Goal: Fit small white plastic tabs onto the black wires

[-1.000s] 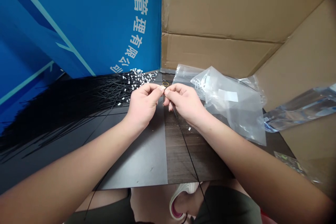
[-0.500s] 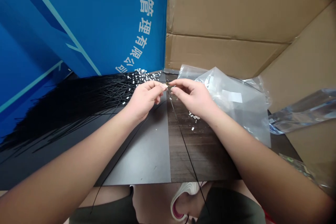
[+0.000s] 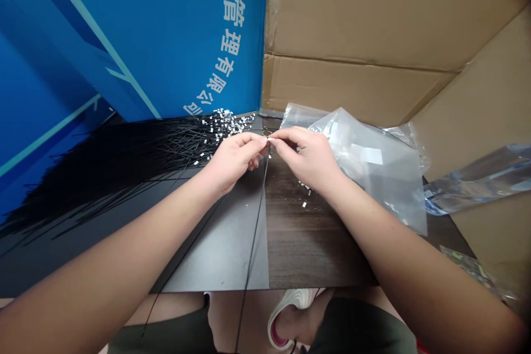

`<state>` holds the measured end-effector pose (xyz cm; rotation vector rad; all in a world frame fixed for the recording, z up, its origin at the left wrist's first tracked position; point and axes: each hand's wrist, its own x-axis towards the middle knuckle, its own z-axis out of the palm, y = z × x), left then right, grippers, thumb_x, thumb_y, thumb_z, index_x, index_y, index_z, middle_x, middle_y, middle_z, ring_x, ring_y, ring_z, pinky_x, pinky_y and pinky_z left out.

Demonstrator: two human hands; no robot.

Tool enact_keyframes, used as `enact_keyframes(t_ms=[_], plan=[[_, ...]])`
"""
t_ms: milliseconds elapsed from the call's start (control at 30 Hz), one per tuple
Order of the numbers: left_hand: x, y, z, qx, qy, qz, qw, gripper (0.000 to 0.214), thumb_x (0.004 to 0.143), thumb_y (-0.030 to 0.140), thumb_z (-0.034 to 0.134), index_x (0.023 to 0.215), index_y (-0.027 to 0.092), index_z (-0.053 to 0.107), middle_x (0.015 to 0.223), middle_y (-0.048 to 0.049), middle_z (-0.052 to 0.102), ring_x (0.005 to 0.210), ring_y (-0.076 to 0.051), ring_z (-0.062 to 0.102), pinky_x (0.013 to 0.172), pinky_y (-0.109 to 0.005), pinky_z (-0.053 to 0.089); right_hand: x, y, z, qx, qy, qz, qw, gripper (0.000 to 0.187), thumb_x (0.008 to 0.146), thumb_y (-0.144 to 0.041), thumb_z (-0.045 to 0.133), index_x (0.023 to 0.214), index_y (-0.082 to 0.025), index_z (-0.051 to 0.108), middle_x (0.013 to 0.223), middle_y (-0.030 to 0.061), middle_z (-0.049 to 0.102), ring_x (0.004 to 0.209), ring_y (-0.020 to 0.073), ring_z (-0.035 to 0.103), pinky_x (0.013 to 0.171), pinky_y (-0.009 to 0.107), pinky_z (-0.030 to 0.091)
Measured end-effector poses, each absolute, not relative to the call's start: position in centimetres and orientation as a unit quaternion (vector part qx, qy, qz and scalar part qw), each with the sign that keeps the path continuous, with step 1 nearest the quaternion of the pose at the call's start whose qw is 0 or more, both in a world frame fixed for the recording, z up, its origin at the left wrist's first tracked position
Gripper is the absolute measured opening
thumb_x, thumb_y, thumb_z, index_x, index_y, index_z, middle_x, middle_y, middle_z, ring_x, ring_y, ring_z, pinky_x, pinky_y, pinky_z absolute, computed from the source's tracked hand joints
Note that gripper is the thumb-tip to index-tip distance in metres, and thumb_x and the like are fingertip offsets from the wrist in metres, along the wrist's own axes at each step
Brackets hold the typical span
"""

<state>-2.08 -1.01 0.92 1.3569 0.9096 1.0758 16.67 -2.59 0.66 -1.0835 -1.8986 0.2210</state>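
My left hand [image 3: 236, 161] is closed in a pinch above the middle of the table. Its fingertips meet those of my right hand [image 3: 312, 152], also pinched, at a small white piece [image 3: 269, 139]. From there a thin black wire [image 3: 256, 227] runs down across the table and over its front edge. A small yellowish loop [image 3: 267, 133] shows just behind the fingertips. What the white piece is exactly cannot be made out, as the fingers cover most of it. To the left lies a large bundle of black wires [image 3: 108, 163] with small white ends [image 3: 226, 120].
Clear plastic bags [image 3: 390, 188] lie on the right, one bearing a white label. Several small white pieces [image 3: 305, 193] are scattered on the dark wood tabletop [image 3: 311, 249]. A blue printed panel [image 3: 174, 27] and a cardboard wall [image 3: 365, 11] stand behind.
My right fingertips have come in to meet the left ones at the white piece. The hanging black wire has swung to the left.
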Motion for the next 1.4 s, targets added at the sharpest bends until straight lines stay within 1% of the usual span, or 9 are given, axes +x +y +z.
enact_keyframes(t_ms=[133,333,467,667,833,1067,1400], plan=[[-2.0,-1.2,1.1,0.585,0.39,0.452,0.549,0.018,0.082,0.034,0.077,0.074,0.018,0.071,0.068,0.0001,0.062,0.058,-0.01,0.051,0.058,-0.026,0.04,16.6,-2.6,0.5,-0.446,-0.761,0.094,0.462,0.017,0.1,-0.026,0.064,0.098,-0.025,0.081,0.098,0.0027,0.081,0.087,0.0198,0.071,0.085,0.035,0.052],[-2.1,-1.3,1.3,0.603,0.389,0.457,0.525,0.02,0.08,0.035,0.077,0.072,0.018,0.069,0.068,0.0005,0.062,0.057,-0.01,0.05,0.056,-0.026,0.037,16.5,-2.7,0.4,-0.448,-0.76,0.098,0.462,0.018,0.1,-0.028,0.063,0.099,-0.026,0.081,0.098,0.0029,0.082,0.088,0.0204,0.071,0.086,0.036,0.053],[-2.1,-1.3,1.3,0.607,0.391,0.452,0.524,0.021,0.08,0.035,0.076,0.07,0.018,0.067,0.067,0.0008,0.061,0.056,-0.01,0.049,0.056,-0.026,0.036,16.4,-2.7,0.4,-0.449,-0.757,0.099,0.463,0.018,0.1,-0.028,0.064,0.098,-0.026,0.081,0.098,0.0035,0.082,0.088,0.0212,0.071,0.087,0.037,0.053],[-2.2,-1.2,1.2,0.614,0.396,0.436,0.525,0.013,0.078,0.03,0.071,0.073,0.018,0.067,0.068,0.0013,0.06,0.056,-0.01,0.048,0.057,-0.026,0.035,16.3,-2.8,0.3,-0.451,-0.752,0.095,0.472,0.017,0.1,-0.028,0.064,0.098,-0.025,0.081,0.098,0.0038,0.082,0.087,0.0208,0.071,0.085,0.036,0.053],[-2.1,-1.2,1.0,0.621,0.394,0.437,0.518,0.015,0.078,0.03,0.07,0.071,0.019,0.065,0.065,0.0019,0.056,0.057,-0.01,0.047,0.058,-0.026,0.036,16.2,-2.8,0.3,-0.458,-0.748,0.099,0.47,0.016,0.099,-0.029,0.065,0.097,-0.025,0.08,0.098,0.0037,0.082,0.086,0.0212,0.071,0.085,0.036,0.053],[-2.1,-1.3,0.9,0.63,0.395,0.445,0.498,0.018,0.081,0.031,0.071,0.071,0.018,0.062,0.064,0.0021,0.054,0.06,-0.011,0.046,0.06,-0.026,0.036,16.0,-2.9,0.1,-0.452,-0.749,0.104,0.473,0.015,0.099,-0.026,0.065,0.096,-0.024,0.08,0.096,0.0031,0.081,0.086,0.0199,0.071,0.084,0.034,0.054],[-2.1,-1.2,0.8,0.623,0.411,0.443,0.497,0.018,0.082,0.03,0.07,0.072,0.017,0.062,0.062,0.0028,0.054,0.058,-0.01,0.044,0.058,-0.028,0.03,15.5,-2.9,-0.4,-0.425,-0.748,0.096,0.5,0.014,0.098,-0.019,0.065,0.093,-0.021,0.078,0.092,0.0028,0.081,0.082,0.0184,0.072,0.079,0.032,0.055]])
